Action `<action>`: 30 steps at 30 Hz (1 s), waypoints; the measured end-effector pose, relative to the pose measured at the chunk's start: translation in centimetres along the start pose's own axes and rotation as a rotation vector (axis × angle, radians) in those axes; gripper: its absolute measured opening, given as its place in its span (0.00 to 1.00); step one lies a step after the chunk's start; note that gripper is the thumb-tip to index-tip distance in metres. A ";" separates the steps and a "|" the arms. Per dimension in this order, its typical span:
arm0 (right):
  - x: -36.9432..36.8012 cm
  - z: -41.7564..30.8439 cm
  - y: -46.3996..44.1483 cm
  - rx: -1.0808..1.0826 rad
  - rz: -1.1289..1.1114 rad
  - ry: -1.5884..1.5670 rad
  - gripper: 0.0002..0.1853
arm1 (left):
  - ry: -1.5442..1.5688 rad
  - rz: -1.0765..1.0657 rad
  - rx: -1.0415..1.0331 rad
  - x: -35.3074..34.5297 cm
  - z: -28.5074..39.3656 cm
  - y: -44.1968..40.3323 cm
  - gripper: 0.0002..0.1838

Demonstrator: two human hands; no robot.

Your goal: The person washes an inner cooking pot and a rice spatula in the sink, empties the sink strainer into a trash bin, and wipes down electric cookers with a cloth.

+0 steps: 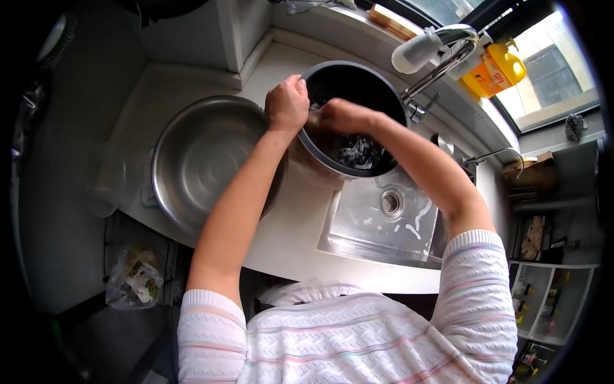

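A dark round pot [393, 96] with water in it stands at the sink's back left edge. My left hand [287, 105] is closed on the pot's left rim. Inside the pot, near its left wall, my right hand [345, 116] is curled and blurred by motion; what its fingers hold, if anything, is hidden. A large steel basin [208, 160] sits on the counter just left of the pot, with my left forearm passing over its right side.
The steel sink [364, 221] with its drain lies below the pot. A chrome faucet [441, 70] rises at the pot's right, and a yellow bottle [495, 72] stands by the window. A plastic bag of scraps [135, 281] hangs at the lower left.
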State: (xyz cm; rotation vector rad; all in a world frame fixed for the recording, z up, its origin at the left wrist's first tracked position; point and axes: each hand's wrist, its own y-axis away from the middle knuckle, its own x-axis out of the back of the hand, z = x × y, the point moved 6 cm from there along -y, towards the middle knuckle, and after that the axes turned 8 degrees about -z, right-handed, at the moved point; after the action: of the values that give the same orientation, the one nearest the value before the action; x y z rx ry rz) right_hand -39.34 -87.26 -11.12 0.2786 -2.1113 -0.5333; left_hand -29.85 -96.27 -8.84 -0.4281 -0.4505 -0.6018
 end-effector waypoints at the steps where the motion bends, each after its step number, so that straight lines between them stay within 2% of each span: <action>1: 1.5 1.2 0.9 -0.078 0.040 -0.046 0.11 | -0.008 0.000 -0.004 0.0 0.0 0.0 0.15; 3: 2.9 4.4 1.8 -0.196 0.275 0.271 0.10 | -0.018 -0.015 -0.004 0.0 0.1 0.1 0.14; 4: 1.5 5.3 1.7 -0.396 0.162 0.352 0.11 | -0.023 -0.022 -0.008 0.0 0.3 -0.1 0.14; 5: -0.3 5.2 1.5 -0.382 0.078 0.412 0.12 | -0.021 -0.012 -0.014 0.0 0.5 -0.2 0.13; 7: -2.8 2.6 1.8 -0.195 -0.042 0.317 0.13 | -0.023 0.000 -0.013 0.2 0.5 0.1 0.13; 8: -3.0 3.2 1.8 -0.170 -0.199 0.327 0.14 | -0.023 -0.007 0.001 0.1 0.4 0.1 0.13; 9: -1.9 4.1 2.2 -0.367 -0.203 0.407 0.14 | -0.028 -0.001 -0.001 0.1 0.3 0.1 0.13; 11: -0.2 4.0 3.4 -0.438 -0.039 0.426 0.13 | -0.034 0.011 -0.011 0.0 0.4 0.0 0.13; 12: -0.8 2.1 3.6 -0.451 -0.034 0.357 0.13 | -0.041 -0.003 -0.005 0.1 0.4 -0.1 0.14; 13: -2.2 2.0 2.3 -0.308 -0.025 0.446 0.14 | -0.048 -0.018 0.001 0.2 0.5 -0.1 0.15; 15: -3.7 2.4 1.1 -0.141 -0.222 0.478 0.15 | -0.077 0.005 -0.015 0.2 0.4 -0.1 0.14; 17: -0.5 2.2 4.2 -0.469 0.063 0.294 0.16 | -0.100 0.017 -0.034 0.0 -0.1 -0.5 0.14; 19: 1.9 1.4 6.3 -0.302 0.268 0.091 0.17 | -0.116 -0.033 -0.021 0.4 0.1 -0.3 0.15; 20: 2.5 1.0 7.9 -0.277 0.301 -0.029 0.17 | -0.155 -0.016 -0.055 0.8 0.6 -0.2 0.15; 21: 3.3 -0.1 10.0 -0.249 0.342 -0.149 0.17 | -0.326 0.049 -0.179 1.3 1.7 0.1 0.18; 23: 4.6 0.0 14.0 -0.117 0.509 -0.340 0.16 | -0.392 -0.006 -0.395 2.1 5.6 1.3 0.24; 25: 5.8 -1.0 18.2 0.089 0.511 -0.554 0.14 | 0.045 -0.360 -0.457 2.2 12.7 4.5 0.30; 27: 6.3 -0.9 20.7 0.207 0.536 -0.629 0.13 | 0.147 -0.509 -0.515 0.8 15.6 6.2 0.35; 28: 6.5 -0.9 22.8 0.252 0.592 -0.695 0.13 | 0.304 -0.639 -0.484 -0.7 17.6 7.7 0.37; 30: 6.4 1.3 27.5 0.283 0.639 -0.781 0.13 | 0.335 -0.682 -0.449 -4.5 19.9 9.3 0.25</action>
State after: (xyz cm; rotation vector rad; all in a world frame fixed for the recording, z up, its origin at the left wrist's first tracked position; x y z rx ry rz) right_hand -43.87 -65.20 5.94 -0.5315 -2.8386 0.0734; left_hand -32.80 -77.34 2.79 -0.5879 -0.1228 -1.4275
